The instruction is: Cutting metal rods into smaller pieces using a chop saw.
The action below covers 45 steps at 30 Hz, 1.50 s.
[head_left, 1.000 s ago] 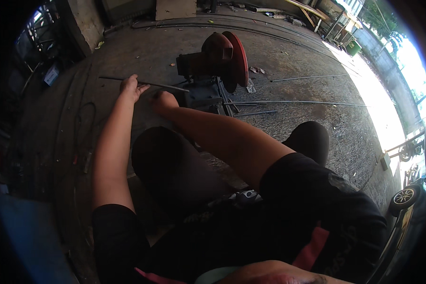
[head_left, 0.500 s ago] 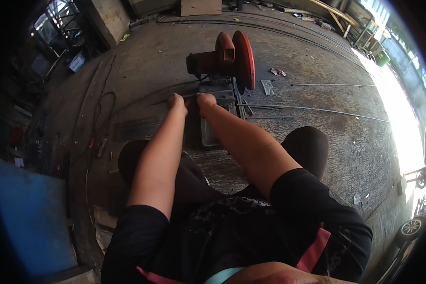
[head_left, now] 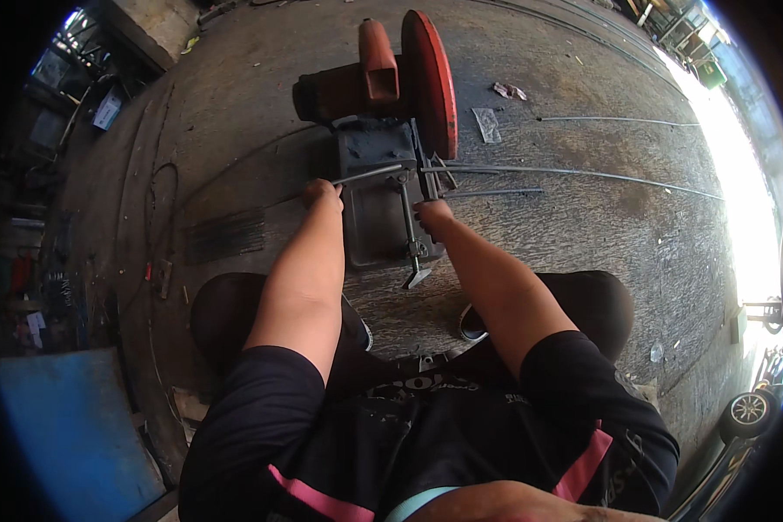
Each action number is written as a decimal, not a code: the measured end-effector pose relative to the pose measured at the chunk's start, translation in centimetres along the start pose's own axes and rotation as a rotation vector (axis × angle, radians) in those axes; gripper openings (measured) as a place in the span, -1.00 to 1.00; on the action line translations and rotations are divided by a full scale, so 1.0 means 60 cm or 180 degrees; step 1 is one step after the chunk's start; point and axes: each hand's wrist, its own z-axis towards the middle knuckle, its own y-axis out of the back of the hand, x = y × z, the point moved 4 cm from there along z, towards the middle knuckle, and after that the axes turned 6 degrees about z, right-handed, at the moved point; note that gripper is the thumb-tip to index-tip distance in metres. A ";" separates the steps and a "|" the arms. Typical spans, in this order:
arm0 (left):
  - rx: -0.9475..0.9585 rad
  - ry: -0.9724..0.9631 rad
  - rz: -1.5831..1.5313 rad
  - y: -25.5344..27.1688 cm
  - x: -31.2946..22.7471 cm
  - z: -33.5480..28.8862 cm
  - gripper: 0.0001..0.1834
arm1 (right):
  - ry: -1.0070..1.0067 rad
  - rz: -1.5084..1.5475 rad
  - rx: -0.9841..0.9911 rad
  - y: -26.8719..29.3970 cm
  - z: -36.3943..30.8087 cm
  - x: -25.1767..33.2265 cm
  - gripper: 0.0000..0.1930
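Observation:
A cut-off saw with a red motor housing [head_left: 378,65] and a round red blade guard [head_left: 431,83] stands on a dark metal base [head_left: 378,230] in front of me. My left hand [head_left: 322,193], at the base's left side, is closed around a thin metal rod [head_left: 370,175] that reaches across the base. A clamp screw [head_left: 410,217] with a handle [head_left: 418,278] runs toward me over the base. My right hand [head_left: 434,217] is at the base's right edge, fingers curled; what they hold, if anything, is hidden.
Long metal rods [head_left: 583,173] lie on the floor to the right of the saw. A clear plastic bag [head_left: 487,125] and a crumpled scrap [head_left: 510,90] lie beyond them. Cables [head_left: 176,187] and a dark slatted piece [head_left: 226,235] are on the left, with a blue panel [head_left: 70,426] nearer.
My hands have moved apart, the right one to the base's right edge. The clamp screw and the rod now show. My view has shifted, so the saw appears closer and further left.

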 end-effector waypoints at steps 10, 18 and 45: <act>0.0207 0.0578 0.0461 -0.039 0.092 0.091 -0.64 | 0.0031 0.0427 -0.2139 0.333 0.189 0.019 -0.66; 0.0733 0.0678 0.0781 -0.048 0.128 0.149 -0.79 | -0.0384 0.3132 -0.1769 0.320 0.167 0.068 -0.66; 0.0478 0.0556 0.2876 -0.021 0.133 0.171 -0.47 | 0.1770 -0.5056 -0.1141 0.382 0.321 0.004 -0.56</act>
